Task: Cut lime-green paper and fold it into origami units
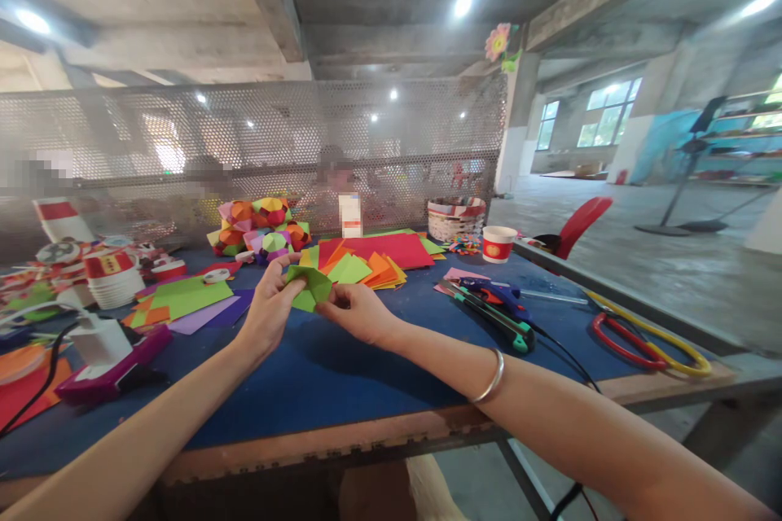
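Green paper (313,285) sits pinched by left hand (274,297) and right hand (362,314); I'd line up edges, then crease gently.

Head-worn view, forward and down across the tabletop (342,383)

Glaring ceiling lamp (463,5), hazy background, wide-angle stretch toward the edges.

Paper (310,286) being held above table (318,399), power strip (150,352) lying near left, scissors (656,358) lying right, people (335,172) possibly sitting behind mesh (274,122)
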{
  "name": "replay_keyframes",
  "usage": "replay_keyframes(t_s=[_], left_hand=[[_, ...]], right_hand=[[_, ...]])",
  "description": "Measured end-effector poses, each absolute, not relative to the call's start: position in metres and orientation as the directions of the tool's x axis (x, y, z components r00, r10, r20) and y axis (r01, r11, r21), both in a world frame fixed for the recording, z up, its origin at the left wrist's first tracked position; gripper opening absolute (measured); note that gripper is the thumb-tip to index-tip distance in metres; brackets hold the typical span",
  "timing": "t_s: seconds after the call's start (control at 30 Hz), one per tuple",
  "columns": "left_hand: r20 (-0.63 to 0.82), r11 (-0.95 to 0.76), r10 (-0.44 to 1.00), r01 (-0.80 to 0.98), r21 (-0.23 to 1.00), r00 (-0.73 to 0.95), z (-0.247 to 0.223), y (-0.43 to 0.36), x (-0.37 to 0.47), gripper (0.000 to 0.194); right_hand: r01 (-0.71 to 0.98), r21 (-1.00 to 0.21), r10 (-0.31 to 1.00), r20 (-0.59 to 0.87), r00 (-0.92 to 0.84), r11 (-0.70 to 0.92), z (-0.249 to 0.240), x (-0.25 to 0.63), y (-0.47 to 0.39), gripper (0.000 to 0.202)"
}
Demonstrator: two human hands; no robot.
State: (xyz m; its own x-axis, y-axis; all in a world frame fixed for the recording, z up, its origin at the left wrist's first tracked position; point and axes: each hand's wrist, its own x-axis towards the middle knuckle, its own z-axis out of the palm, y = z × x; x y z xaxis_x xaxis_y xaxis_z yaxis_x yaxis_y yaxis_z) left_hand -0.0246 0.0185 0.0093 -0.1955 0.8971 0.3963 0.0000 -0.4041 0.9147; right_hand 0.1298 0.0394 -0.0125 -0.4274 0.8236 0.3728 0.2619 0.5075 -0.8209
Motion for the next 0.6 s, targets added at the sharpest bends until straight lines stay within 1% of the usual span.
replay_keyframes(t_s=[0.07, 0.13, 0.23, 0.3, 0.47, 0.53, 0.6], left_hand=[[0.343, -0.358, 0.924, -0.064, 0.932, -0.172, 0.0089, 0.0199, -0.0253, 0.052], [0.272, -0.286, 0.955, -0.123, 0.95, -0.118, 0.0082, 0.0213, -0.026, 0.044], [0.181, -0.186, 0.982, -0.152, 0.971, -0.044, 0.0077, 0.0226, -0.0264, 0.033], [0.148, -0.154, 0.988, -0.163, 0.974, -0.05, 0.0081, 0.0225, -0.0261, 0.031], [0.132, -0.15, 0.986, -0.203, 0.968, -0.1, 0.0092, 0.0214, -0.0251, 0.024], [0.14, -0.158, 0.985, -0.197, 0.968, -0.106, 0.0085, 0.0216, -0.0248, 0.018], [0.158, -0.175, 0.982, -0.18, 0.968, -0.108, 0.0077, 0.0221, -0.0247, 0.017]], right_hand=[[0.25, -0.83, 0.83, 0.375, -0.413, 0.499, -0.0133, 0.1311, 0.0396, 0.029], [0.244, -0.834, 0.836, 0.38, -0.397, 0.495, -0.0136, 0.1322, 0.0395, 0.028], [0.257, -0.832, 0.842, 0.379, -0.384, 0.491, -0.0136, 0.1331, 0.0394, 0.028], [0.268, -0.829, 0.844, 0.376, -0.383, 0.491, -0.0136, 0.1332, 0.0395, 0.027], [0.267, -0.811, 0.822, 0.39, -0.416, 0.52, -0.0127, 0.1322, 0.0388, 0.027], [0.271, -0.805, 0.818, 0.395, -0.419, 0.528, -0.012, 0.1317, 0.038, 0.026], [0.281, -0.801, 0.818, 0.394, -0.418, 0.529, -0.0115, 0.1317, 0.0374, 0.025]])
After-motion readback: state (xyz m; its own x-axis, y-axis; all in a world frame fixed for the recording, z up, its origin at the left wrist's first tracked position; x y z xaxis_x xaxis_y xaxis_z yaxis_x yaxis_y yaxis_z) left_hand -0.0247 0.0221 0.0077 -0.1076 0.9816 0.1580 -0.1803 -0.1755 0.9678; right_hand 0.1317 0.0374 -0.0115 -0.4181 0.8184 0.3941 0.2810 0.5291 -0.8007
